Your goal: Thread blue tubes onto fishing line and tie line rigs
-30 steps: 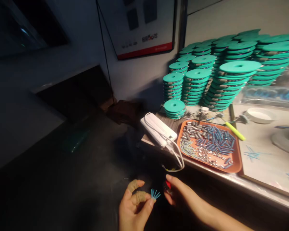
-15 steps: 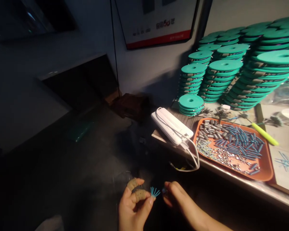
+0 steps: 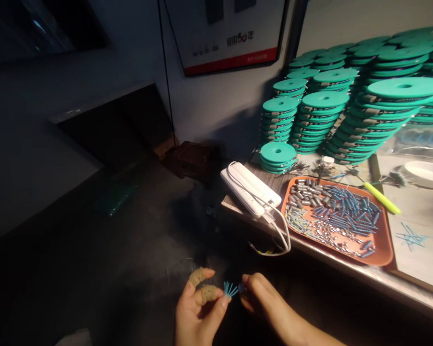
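Note:
My left hand (image 3: 197,312) is at the bottom of the view, below the table edge. Two of its fingers wear tan wraps. It pinches a small fan of thin blue sticks (image 3: 231,289) between thumb and fingertips. My right hand (image 3: 263,298) is just to the right, its fingers curled together right next to the blue sticks. It seems to pinch a small dark piece that I cannot make out.
An orange tray (image 3: 382,247) with blue and grey small parts lies on the table. Beside it are a white power bank (image 3: 248,191) with its cable, stacks of teal discs (image 3: 317,115), a yellow pen (image 3: 382,198) and a white dish (image 3: 423,173).
The view shifted slightly, so the table sits a little further left in the picture. My right hand has closed in on the blue sticks. My left hand keeps its pinch.

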Demonstrator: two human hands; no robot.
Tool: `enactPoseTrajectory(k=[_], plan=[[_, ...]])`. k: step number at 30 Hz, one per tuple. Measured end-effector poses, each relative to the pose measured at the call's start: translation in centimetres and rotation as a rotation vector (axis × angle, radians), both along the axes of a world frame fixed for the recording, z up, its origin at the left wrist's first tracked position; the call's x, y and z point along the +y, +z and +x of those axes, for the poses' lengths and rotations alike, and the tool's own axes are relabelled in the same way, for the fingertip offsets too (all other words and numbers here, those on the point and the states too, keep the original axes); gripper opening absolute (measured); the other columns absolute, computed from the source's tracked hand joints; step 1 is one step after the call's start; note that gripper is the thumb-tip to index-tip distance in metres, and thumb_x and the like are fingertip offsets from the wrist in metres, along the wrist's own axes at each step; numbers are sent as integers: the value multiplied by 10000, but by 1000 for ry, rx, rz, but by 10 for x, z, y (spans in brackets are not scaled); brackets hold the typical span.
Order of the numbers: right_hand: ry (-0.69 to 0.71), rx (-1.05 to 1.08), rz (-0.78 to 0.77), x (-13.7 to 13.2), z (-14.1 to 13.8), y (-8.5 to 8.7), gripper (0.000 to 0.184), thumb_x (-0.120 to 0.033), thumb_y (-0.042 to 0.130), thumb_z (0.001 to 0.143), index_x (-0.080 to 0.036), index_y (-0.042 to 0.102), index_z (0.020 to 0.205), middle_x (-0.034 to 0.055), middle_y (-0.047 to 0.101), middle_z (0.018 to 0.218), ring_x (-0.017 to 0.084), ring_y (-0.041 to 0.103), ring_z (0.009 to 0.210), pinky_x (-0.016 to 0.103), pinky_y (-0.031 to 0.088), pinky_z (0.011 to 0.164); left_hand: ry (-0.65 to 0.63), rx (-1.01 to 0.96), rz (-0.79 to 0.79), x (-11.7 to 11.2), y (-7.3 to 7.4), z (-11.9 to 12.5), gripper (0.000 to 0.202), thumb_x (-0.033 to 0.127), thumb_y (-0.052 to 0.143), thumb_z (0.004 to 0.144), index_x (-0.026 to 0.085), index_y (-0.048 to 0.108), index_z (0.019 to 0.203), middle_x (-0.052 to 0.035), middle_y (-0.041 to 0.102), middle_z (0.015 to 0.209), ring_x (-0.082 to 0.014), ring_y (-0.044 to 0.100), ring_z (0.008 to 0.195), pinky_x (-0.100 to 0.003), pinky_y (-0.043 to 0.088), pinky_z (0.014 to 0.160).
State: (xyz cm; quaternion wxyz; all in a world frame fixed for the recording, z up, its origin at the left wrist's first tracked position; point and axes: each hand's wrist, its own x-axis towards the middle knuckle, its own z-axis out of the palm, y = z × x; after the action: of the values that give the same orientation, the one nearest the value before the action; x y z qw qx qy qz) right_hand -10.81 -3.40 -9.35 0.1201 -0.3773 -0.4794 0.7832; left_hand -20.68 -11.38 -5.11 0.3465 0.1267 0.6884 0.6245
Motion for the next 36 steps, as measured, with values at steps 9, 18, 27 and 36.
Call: enactPoseTrajectory(k=[9,18,27,36], plan=[[5,50,-31,-2,-1,-11,532,-633,408,744,-176,429,473,-40,356,514,116,329,559,250,312,571,-14,-2,-27,-1,-1,-2,442,222,772,525,160,538,895,47,623,494,-62,534,462,-135,406,503],[-6,49,-26,-2,0,-15,537,-645,420,731,-175,426,470,-37,358,534,114,331,559,251,318,564,-52,-23,-36,-1,0,-2,451,227,766,532,158,522,906,44,628,504,-60,538,459,-138,395,500],[12,87,-38,-1,-1,-13,519,-610,408,755,-185,393,457,-43,334,502,115,305,547,255,305,575,-115,-80,-10,-1,-2,-3,461,216,780,518,151,527,898,45,621,480,-67,544,462,-152,407,510],[24,23,9,1,0,-5,499,-588,390,765,-189,376,466,-39,339,527,119,306,561,252,295,569,-208,-107,-10,-3,-7,-8,434,212,760,544,149,525,904,46,600,464,-71,526,457,-162,389,497]])
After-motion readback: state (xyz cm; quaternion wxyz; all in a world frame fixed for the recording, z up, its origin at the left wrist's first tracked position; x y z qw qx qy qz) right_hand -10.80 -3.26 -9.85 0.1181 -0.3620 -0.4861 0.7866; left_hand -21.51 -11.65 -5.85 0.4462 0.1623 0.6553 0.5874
